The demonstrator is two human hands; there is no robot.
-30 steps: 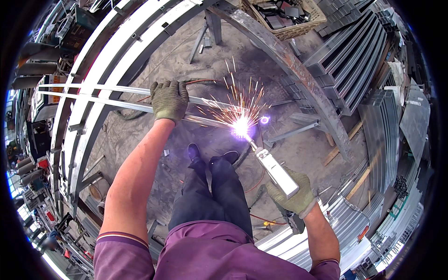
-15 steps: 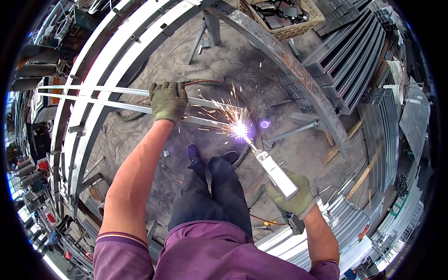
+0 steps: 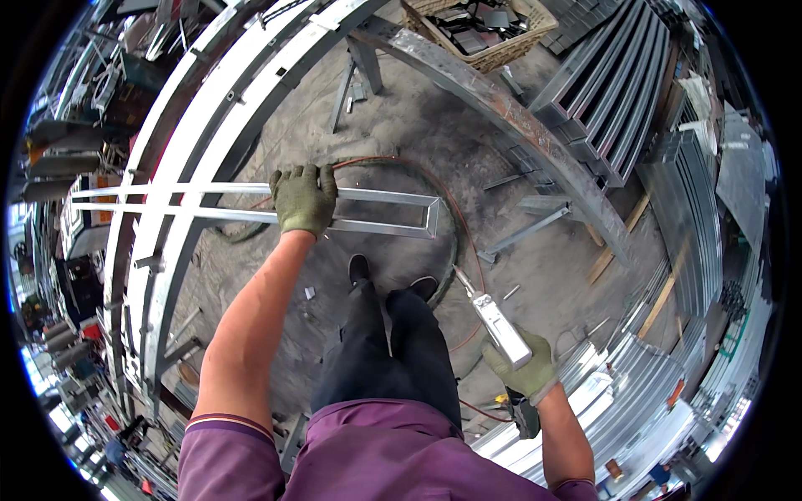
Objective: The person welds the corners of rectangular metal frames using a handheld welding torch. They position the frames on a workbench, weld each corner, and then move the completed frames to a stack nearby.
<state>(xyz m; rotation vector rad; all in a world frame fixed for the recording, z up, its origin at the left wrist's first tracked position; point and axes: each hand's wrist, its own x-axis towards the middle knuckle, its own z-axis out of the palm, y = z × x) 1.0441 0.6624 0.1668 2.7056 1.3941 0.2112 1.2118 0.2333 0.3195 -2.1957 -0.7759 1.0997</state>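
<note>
My left hand (image 3: 304, 200), in a green work glove, is closed over a long narrow frame (image 3: 432, 219) of silvery square metal tube. A short crosspiece joins its two long bars at the right end. Leftward, the frame lies across pale metal rails (image 3: 205, 159). In my gloved right hand (image 3: 535, 369) is a welding torch (image 3: 499, 326) with a boxy white body and thin nozzle. The nozzle points up and left, just below the frame's corner and apart from it, with no arc burning. My palm and fingers are partly hidden behind the torch body.
A rusty steel beam (image 3: 501, 107) slants from top centre to the right. Beyond it are a wicker basket (image 3: 493, 58) of metal offcuts and stacked metal channels (image 3: 610, 92). An orange hose (image 3: 458, 209) curves over the floor. Metal sheets (image 3: 576, 392) lie at lower right.
The bright arc and spray of sparks at the frame's end have gone out. My right hand has drawn the torch down and right, away from the frame. My left hand keeps its grip.
</note>
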